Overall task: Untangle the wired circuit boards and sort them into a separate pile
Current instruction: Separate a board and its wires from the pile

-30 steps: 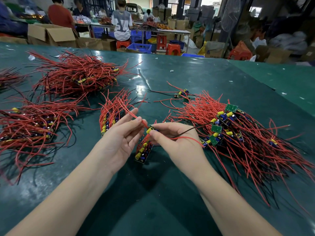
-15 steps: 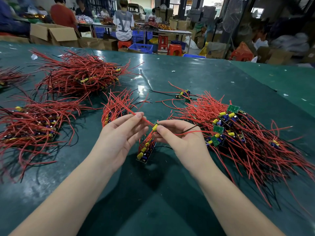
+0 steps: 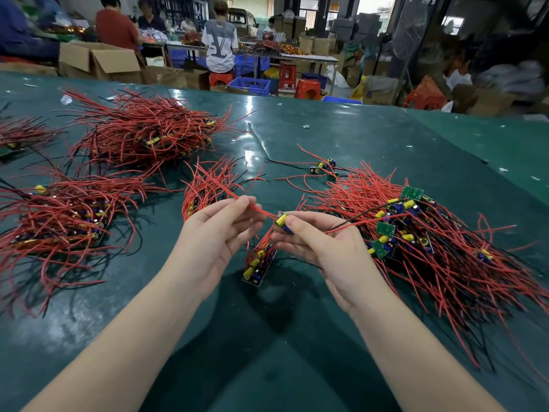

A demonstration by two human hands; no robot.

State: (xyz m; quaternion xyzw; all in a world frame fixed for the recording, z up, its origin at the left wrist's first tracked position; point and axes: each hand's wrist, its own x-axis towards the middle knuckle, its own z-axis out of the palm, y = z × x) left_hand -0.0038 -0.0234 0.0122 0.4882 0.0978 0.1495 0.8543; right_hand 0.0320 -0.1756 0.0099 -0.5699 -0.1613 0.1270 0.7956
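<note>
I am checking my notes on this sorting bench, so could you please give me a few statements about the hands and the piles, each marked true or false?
1. The right hand pinches a small board with a yellow capacitor. True.
2. The left hand lies flat on the table. False: it is raised and pinches a red wire.
3. That red wire runs from the left hand to the board in the right hand. True.
4. The biggest tangle lies to the person's left. False: it lies to the right, beside the right hand.
5. A short stack of boards lies between the two hands. True.
</note>
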